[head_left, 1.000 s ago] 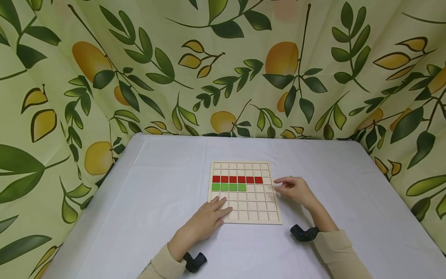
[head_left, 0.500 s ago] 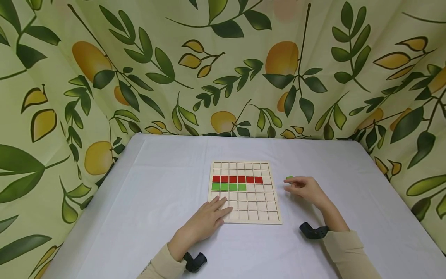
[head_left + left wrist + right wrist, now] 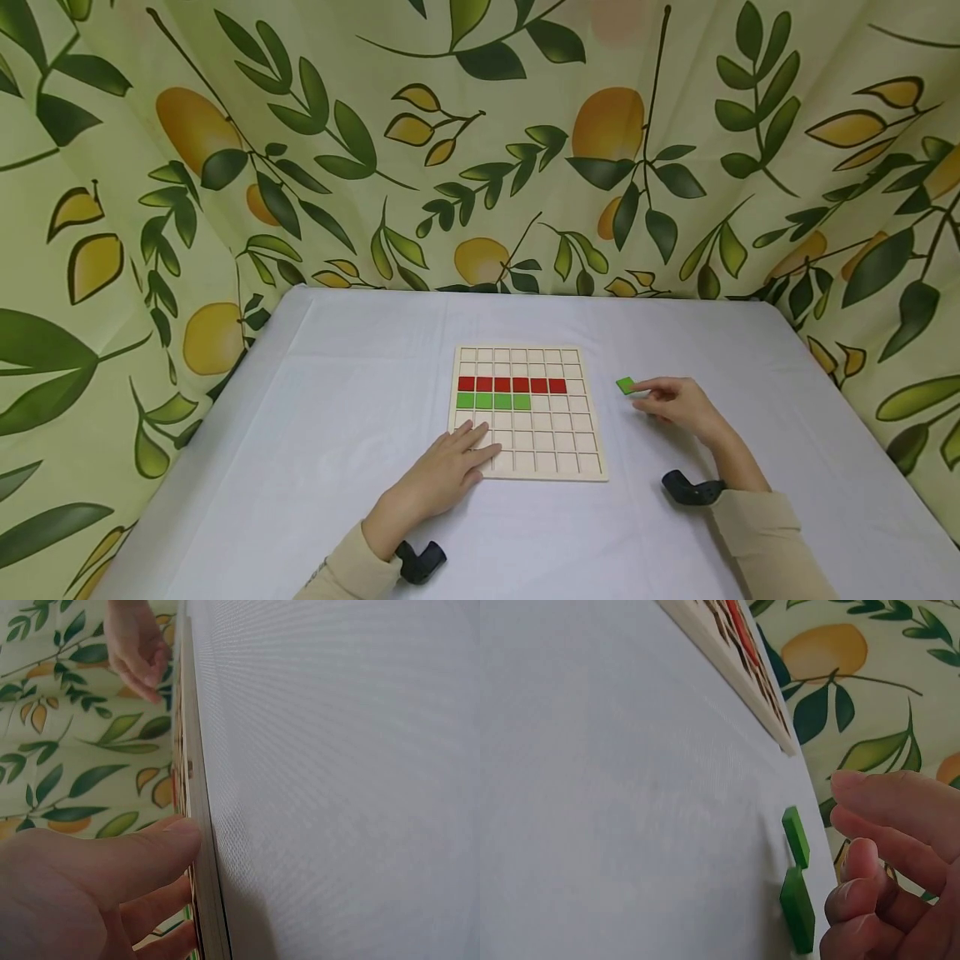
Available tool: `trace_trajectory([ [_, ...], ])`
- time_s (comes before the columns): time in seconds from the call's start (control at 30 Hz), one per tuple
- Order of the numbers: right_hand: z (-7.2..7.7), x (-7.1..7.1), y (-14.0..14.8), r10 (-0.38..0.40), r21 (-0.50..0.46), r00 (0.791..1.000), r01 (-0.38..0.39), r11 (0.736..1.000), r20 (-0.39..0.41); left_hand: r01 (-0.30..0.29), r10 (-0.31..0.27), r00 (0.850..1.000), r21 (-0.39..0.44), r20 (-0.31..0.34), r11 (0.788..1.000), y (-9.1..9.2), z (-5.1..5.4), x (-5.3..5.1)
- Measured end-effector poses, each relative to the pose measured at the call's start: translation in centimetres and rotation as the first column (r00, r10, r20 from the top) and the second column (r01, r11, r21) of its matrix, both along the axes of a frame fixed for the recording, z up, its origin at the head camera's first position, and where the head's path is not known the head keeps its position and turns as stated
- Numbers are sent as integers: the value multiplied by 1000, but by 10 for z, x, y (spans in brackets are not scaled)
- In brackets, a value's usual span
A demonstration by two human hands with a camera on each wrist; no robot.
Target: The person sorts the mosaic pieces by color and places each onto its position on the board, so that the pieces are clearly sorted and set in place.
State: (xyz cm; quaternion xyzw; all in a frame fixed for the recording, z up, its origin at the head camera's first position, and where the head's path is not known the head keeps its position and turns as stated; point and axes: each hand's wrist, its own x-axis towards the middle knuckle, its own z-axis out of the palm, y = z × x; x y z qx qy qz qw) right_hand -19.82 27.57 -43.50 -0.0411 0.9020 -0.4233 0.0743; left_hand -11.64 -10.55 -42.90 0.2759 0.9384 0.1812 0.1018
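My left hand rests on the near-left corner of a pale wooden grid board, fingers spread. In the left wrist view its thumb touches the board's edge. A row of several red tiles fills part of the board. Below it runs a shorter row of several green tiles. My right hand hovers right of the board, beside a loose green tile, with nothing visible between its fingers. The right wrist view shows two loose tiles, a nearer green tile and a farther green tile.
A white cloth covers the table. Behind and at both sides hangs a curtain printed with leaves and fruit. Black wrist devices sit by each sleeve, one at the left wrist and one at the right.
My right hand has moved right, away from the board's edge, uncovering the loose green tile on the cloth. The left hand and the rows of tiles stay as they were.
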Motion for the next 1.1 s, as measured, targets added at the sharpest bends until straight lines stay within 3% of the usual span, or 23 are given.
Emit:
trace_trajectory([
  [0.23,-3,-1,12,11,16,1000,-11,1000,-7,-4,4,1000,-5,7,1000,1,2,0],
  [1.1,-9,-1,37,76,9,994,-77,997,82,-3,3,1000,-14,-9,1000,0,0,0],
])
